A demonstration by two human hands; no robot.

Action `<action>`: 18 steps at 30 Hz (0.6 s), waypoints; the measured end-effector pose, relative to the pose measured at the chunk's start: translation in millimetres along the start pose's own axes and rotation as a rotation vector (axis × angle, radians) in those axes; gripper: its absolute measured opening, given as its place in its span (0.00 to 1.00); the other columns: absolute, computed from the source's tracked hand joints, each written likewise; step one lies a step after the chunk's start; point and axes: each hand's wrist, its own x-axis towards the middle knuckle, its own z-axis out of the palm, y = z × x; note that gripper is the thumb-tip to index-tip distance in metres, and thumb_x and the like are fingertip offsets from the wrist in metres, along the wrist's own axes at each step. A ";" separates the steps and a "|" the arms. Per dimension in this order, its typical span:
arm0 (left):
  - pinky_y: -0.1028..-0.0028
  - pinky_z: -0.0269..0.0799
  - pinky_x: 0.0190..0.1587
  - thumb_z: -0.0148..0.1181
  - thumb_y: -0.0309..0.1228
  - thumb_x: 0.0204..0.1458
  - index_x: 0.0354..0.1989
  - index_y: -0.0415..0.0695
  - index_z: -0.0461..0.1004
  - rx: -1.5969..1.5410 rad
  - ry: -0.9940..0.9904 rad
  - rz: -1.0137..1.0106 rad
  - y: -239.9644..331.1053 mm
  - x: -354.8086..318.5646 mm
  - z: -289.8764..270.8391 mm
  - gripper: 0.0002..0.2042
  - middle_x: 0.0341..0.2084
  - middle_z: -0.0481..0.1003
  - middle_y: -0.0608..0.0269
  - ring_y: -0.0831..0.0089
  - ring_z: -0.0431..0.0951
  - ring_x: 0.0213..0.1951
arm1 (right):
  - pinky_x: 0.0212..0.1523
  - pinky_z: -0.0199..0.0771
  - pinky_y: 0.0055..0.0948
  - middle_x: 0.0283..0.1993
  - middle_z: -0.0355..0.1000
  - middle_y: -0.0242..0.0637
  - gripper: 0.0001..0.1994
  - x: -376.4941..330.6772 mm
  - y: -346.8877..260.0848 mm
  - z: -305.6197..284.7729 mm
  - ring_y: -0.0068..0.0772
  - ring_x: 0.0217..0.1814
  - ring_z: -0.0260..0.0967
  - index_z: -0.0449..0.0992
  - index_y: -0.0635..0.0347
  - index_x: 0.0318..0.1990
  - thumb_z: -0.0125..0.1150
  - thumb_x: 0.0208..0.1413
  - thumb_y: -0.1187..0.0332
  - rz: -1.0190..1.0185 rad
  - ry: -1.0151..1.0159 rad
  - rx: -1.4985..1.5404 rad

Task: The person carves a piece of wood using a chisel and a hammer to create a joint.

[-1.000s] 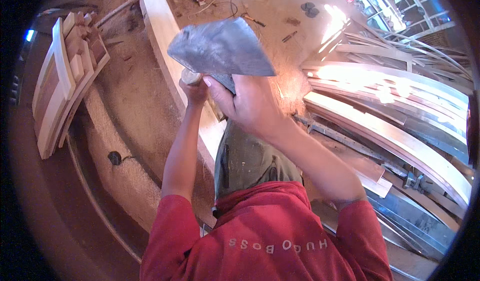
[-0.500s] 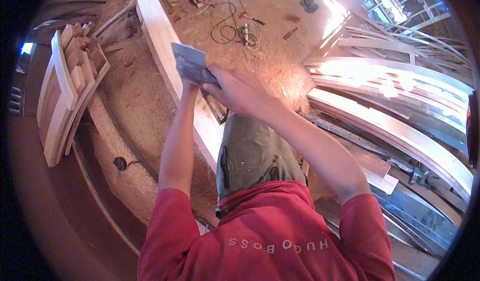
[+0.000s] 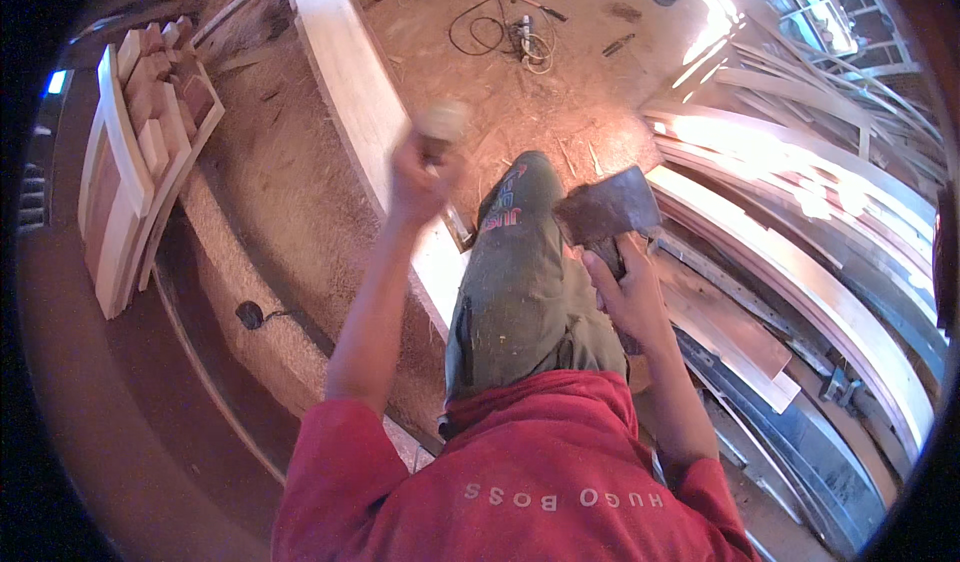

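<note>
Curved boards (image 3: 790, 262) are lying stacked along the right side. A long pale plank (image 3: 345, 72) is running up from the person's knee toward the top edge. A bundle of curved wooden pieces (image 3: 125, 182) is standing at far left. An olive trouser leg (image 3: 525, 292) is stretching between the hands. A hatchet-like tool (image 3: 612, 207) is hanging over its right side, broad grey blade up. The right hand (image 3: 632, 292) is gripping its handle, fingers clamped round. The left hand (image 3: 425, 182), blurred, is hovering by the plank's right edge, fingers curling closed around a pale-ended object (image 3: 442, 120); kind unclear.
</note>
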 end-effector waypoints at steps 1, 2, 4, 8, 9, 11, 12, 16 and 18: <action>0.71 0.75 0.34 0.68 0.27 0.50 0.51 0.44 0.73 0.095 -0.080 0.090 15.2 -11.4 17.6 0.19 0.35 0.78 0.59 0.69 0.78 0.32 | 0.22 0.68 0.28 0.25 0.70 0.35 0.14 -0.1 15.7 1.8 0.24 0.20 0.68 0.70 0.63 0.48 0.60 0.65 0.61 0.006 0.031 -0.016; 0.69 0.76 0.38 0.69 0.28 0.49 0.55 0.46 0.73 0.195 -0.159 0.175 30.2 -19.5 34.0 0.23 0.37 0.78 0.58 0.66 0.80 0.36 | 0.20 0.66 0.25 0.24 0.67 0.31 0.13 -0.8 23.6 2.7 0.18 0.19 0.66 0.70 0.63 0.47 0.59 0.65 0.63 0.010 0.055 -0.032; 0.66 0.79 0.37 0.72 0.34 0.44 0.58 0.55 0.73 0.341 -0.363 0.324 24.6 -33.1 57.2 0.28 0.38 0.76 0.59 0.61 0.82 0.35 | 0.23 0.67 0.29 0.24 0.69 0.33 0.14 -4.8 22.2 1.3 0.24 0.21 0.69 0.71 0.64 0.49 0.60 0.64 0.62 0.107 0.071 0.094; 0.63 0.79 0.34 0.73 0.38 0.43 0.59 0.59 0.72 0.456 -0.451 0.234 9.9 -34.7 88.1 0.31 0.36 0.77 0.60 0.58 0.82 0.33 | 0.17 0.66 0.23 0.23 0.67 0.30 0.11 -1.7 32.3 -3.2 0.20 0.17 0.64 0.70 0.61 0.46 0.58 0.66 0.62 0.240 0.141 0.283; 0.63 0.79 0.33 0.73 0.39 0.43 0.59 0.59 0.72 0.471 -0.396 0.253 2.0 -32.0 92.4 0.30 0.35 0.77 0.61 0.59 0.82 0.32 | 0.16 0.65 0.22 0.23 0.67 0.30 0.12 0.1 68.4 -4.0 0.19 0.17 0.64 0.69 0.61 0.46 0.58 0.67 0.62 0.109 0.155 0.187; 0.63 0.79 0.31 0.72 0.39 0.43 0.59 0.58 0.72 0.486 -0.340 0.268 -5.8 -23.8 99.2 0.30 0.34 0.78 0.62 0.61 0.82 0.32 | 0.16 0.65 0.22 0.23 0.67 0.30 0.12 2.7 67.9 -7.9 0.19 0.17 0.64 0.69 0.61 0.47 0.58 0.67 0.61 0.129 0.162 0.210; 0.64 0.79 0.31 0.72 0.39 0.43 0.58 0.57 0.72 0.483 -0.286 0.255 -9.2 -20.6 101.5 0.29 0.33 0.78 0.62 0.61 0.82 0.32 | 0.16 0.65 0.22 0.24 0.67 0.30 0.12 5.5 68.0 -9.4 0.19 0.17 0.64 0.69 0.61 0.47 0.58 0.67 0.61 0.151 0.180 0.235; 0.64 0.79 0.29 0.73 0.40 0.43 0.54 0.53 0.73 0.519 -0.270 0.224 -18.1 -15.1 107.4 0.27 0.34 0.79 0.61 0.62 0.83 0.32 | 0.17 0.65 0.22 0.23 0.67 0.29 0.11 18.3 83.7 -13.8 0.19 0.17 0.64 0.69 0.61 0.46 0.57 0.67 0.62 0.086 0.194 0.181; 0.63 0.80 0.31 0.73 0.39 0.42 0.54 0.52 0.74 0.534 -0.290 0.185 -19.6 -11.8 110.6 0.27 0.36 0.80 0.59 0.60 0.83 0.34 | 0.17 0.64 0.22 0.23 0.67 0.30 0.10 24.7 82.4 -14.7 0.20 0.17 0.64 0.68 0.61 0.46 0.56 0.68 0.63 0.126 0.215 0.228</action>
